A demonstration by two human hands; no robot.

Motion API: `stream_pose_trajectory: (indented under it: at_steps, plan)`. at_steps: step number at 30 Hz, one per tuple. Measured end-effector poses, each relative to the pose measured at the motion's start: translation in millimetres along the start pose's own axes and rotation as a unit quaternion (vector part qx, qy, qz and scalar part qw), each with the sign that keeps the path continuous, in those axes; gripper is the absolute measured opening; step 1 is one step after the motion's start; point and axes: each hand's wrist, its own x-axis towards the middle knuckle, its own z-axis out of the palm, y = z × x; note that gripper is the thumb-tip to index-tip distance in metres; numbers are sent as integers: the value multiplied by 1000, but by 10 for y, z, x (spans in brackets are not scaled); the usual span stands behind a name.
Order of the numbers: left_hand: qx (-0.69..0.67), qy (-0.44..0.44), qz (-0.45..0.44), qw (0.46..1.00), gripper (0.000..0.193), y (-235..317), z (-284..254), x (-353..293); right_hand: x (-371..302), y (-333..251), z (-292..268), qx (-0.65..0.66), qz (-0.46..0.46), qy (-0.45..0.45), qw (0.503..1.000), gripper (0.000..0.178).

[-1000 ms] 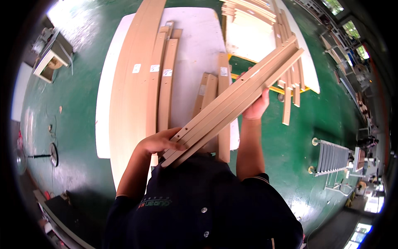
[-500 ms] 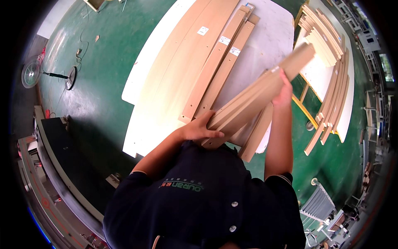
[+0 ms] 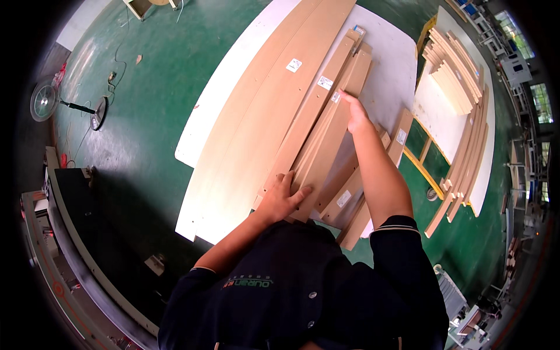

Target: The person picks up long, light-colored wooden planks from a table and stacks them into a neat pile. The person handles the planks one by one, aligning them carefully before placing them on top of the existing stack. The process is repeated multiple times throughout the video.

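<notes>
**Bundle of boards point(image 3: 331, 137) held in two hands above white table point(image 3: 388, 64)**

Bundle: light brown, long, straight and narrow; several pieces lie face to edge, seams showing as thin lines toward the near end. A small white label point(image 3: 336, 97) sits high on it. Position: slanting away from the person, just right of a labelled narrow board point(image 3: 306, 111), over the table.

Left hand point(image 3: 281, 198): at the near end, thumb spread well away from the fingers, the bundle held between them. Right hand point(image 3: 356, 114): farther up, at the right edge, one digit stretched along the face near the label; it has hold of the same bundle, but how tightly I cannot tell.

Obscured: the right hand's remaining fingers; the bundle's underside, so contact with the table is uncertain; exact piece count. The near tip ends close to the dark shirt point(image 3: 315, 274) and is hard to make out. Label print too small to read.

Materials: smooth, fine-grained wood or wood-look faces, squared edges. At left, a wide panel point(image 3: 256, 122) of similar tone, flat, one long side bowed. Table top pale, scuffed, corners rounded; floor point(image 3: 140, 128) glossy green.
</notes>
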Motion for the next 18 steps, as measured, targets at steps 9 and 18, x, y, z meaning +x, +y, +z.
stream_pose_trajectory:
  at_steps: [9, 18]
  plan:
    - [37, 4, -2, 999, 81, -114, 126, 250, 323, -22, 17, -21, 16, -30, 999, 66]
    - [29, -6, 15, 999, 74, -99, 183, 360, 419, 19, -35, -27, 28, 55, 998, 67]
